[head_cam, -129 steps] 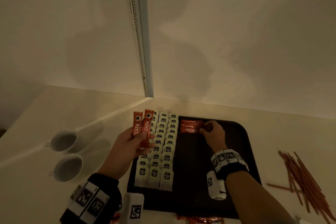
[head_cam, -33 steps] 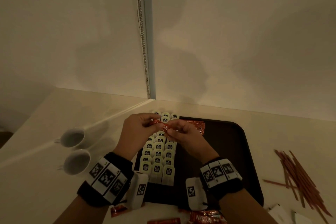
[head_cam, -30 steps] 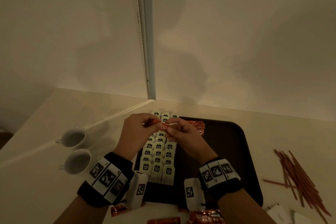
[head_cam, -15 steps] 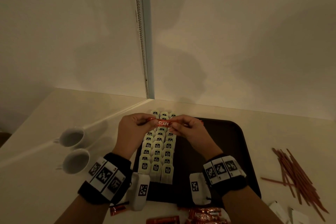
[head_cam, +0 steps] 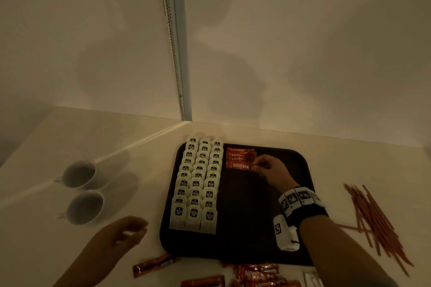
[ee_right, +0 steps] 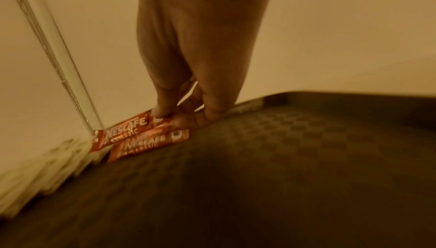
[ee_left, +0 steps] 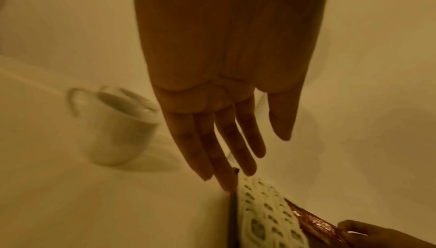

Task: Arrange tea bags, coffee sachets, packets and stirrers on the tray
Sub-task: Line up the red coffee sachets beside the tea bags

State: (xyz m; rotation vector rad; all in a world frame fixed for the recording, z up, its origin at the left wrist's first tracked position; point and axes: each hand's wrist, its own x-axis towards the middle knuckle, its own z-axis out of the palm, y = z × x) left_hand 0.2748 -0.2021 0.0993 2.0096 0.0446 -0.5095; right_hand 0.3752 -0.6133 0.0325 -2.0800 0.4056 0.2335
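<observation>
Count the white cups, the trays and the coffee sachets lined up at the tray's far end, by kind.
White cups: 2
Tray: 1
Coffee sachets: 4, the nearest pinched by the right hand
Total: 7

The scene is viewed by the head camera from above, looking forward and down at the dark square plastic tray (head_cam: 291,158) on the pale countertop (head_cam: 70,240), with the wall corner behind. The left wrist view is directed along the left hand (ee_left: 226,102), close over the counter beside the tray's left edge. The right wrist view is held low and near over the tray floor (ee_right: 283,158). The rows of white tea bags (head_cam: 198,184) and the red coffee sachets (head_cam: 240,158) are shared by all three, though probably blurred in both wrist views.
</observation>
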